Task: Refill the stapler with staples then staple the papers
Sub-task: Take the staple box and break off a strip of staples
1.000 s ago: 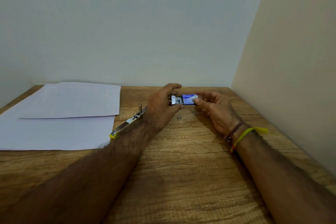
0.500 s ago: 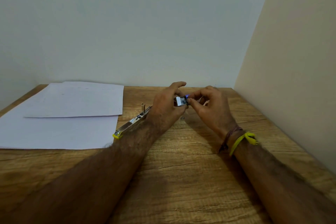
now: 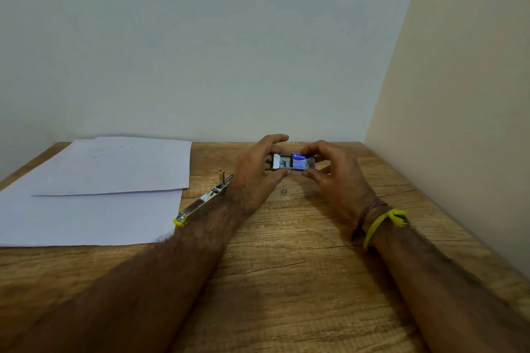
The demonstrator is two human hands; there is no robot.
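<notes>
A small blue staple box [image 3: 302,162] is held above the table between both hands, its white inner tray slid out to the left with staples showing. My left hand [image 3: 258,172] pinches the tray end; my right hand [image 3: 335,175] pinches the blue sleeve. The stapler [image 3: 203,202], metal with a yellow tip, lies opened out flat on the table, partly hidden behind my left wrist. Two white papers [image 3: 94,189] lie overlapping at the left. A tiny loose piece of staples [image 3: 284,191] lies on the wood under the box.
The wooden table [image 3: 286,281] sits in a corner, with a pale wall behind and a beige wall [image 3: 459,123] close along the right edge.
The box, seen end-on between the fingertips half a second ago, is turned flat again with its tray slid out to the left. Both hands stay at the same spot.
</notes>
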